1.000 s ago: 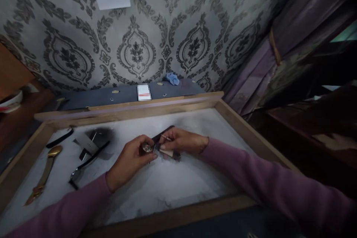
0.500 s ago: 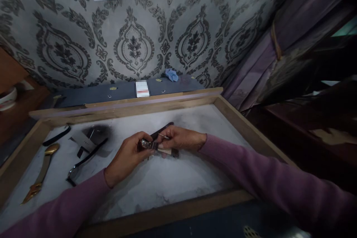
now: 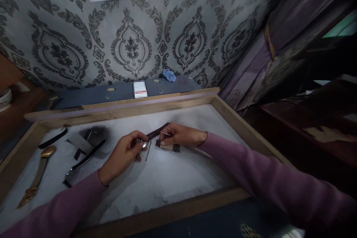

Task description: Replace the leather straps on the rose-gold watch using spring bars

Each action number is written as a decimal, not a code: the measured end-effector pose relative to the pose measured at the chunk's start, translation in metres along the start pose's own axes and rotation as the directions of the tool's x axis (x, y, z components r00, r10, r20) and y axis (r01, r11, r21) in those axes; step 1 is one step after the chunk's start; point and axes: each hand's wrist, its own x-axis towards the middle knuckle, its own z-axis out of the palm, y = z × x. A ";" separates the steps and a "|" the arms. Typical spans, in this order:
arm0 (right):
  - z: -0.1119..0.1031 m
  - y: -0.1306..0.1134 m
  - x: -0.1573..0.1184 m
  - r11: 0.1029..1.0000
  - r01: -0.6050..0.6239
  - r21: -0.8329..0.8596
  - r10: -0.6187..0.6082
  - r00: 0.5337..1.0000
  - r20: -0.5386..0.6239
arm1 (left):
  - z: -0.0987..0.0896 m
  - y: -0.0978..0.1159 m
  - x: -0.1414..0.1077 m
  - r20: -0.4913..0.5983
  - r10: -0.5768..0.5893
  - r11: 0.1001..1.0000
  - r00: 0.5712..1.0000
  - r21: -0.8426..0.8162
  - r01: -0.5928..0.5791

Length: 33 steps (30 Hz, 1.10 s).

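"Where is the watch?"

"In the left hand (image 3: 122,154), over the middle of the white-bottomed tray (image 3: 167,211). The fingers are curled around the watch (image 3: 142,143), pinching its round silvery case. A dark strap (image 3: 155,133) runs from beside it toward the far right, behind the other hand; I can't tell whether it is fastened to the case."

"And the right hand (image 3: 182,136)?"

"Its fingers grip a thin metal tool (image 3: 165,133), tip pointing left toward the watch. The thumb is on or just over a strap piece (image 3: 169,147), pale in the middle and dark at both ends; whether it bears down on it, I can't tell. Between the hands there's a thin dark strip (image 3: 148,151), too fine to make out."

"Which step is in hand, would you say?"

"My reading: close handwork on the watch and its strap parts, with the case held and the tool ready but apart from it."

"What does the next move call for?"

"A steady left grip, I'd judge, since the case is small and smooth, and a light right one, because tool and strap piece share the same fingers. The light is dim too."

"What lies around them?"

"On the tray's left side, a gold-coloured watch (image 3: 41,171), a black-strapped watch (image 3: 83,161) and, farther off, a curved black band (image 3: 53,140). Beyond the far rim, a white packet (image 3: 140,90) and a crumpled blue cloth (image 3: 169,75) sit on the blue-covered desk (image 3: 122,95)."
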 end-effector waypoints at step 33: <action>0.022 -0.024 -0.023 0.481 0.034 -0.876 -0.517 0.818 -0.252 | -0.007 0.017 0.002 -0.157 0.101 0.976 0.983 -0.178 -0.128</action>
